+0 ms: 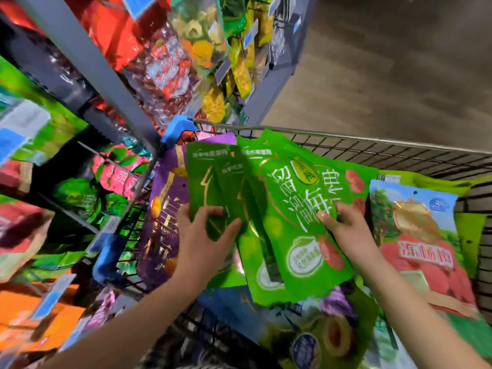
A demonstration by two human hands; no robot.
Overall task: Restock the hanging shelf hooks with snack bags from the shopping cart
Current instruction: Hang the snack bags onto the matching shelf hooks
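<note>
Over the wire shopping cart (372,151) I hold a fan of several green snack bags (290,209). My left hand (205,241) grips the left bags of the fan, thumb on their front. My right hand (343,227) pinches the right edge of the front green bag with white lettering. Under them in the cart lie a purple bag (159,222) and a blue-and-red bag (423,243). The hanging shelf (87,62) with its hooked bags fills the left and top of the view.
Red, clear and yellow snack bags (170,65) hang on the shelf hooks at the top. Green and pink bags (117,171) hang at the left, blurred. Blue price tags (181,129) stick out from hook ends. Wooden floor (399,70) lies beyond the cart.
</note>
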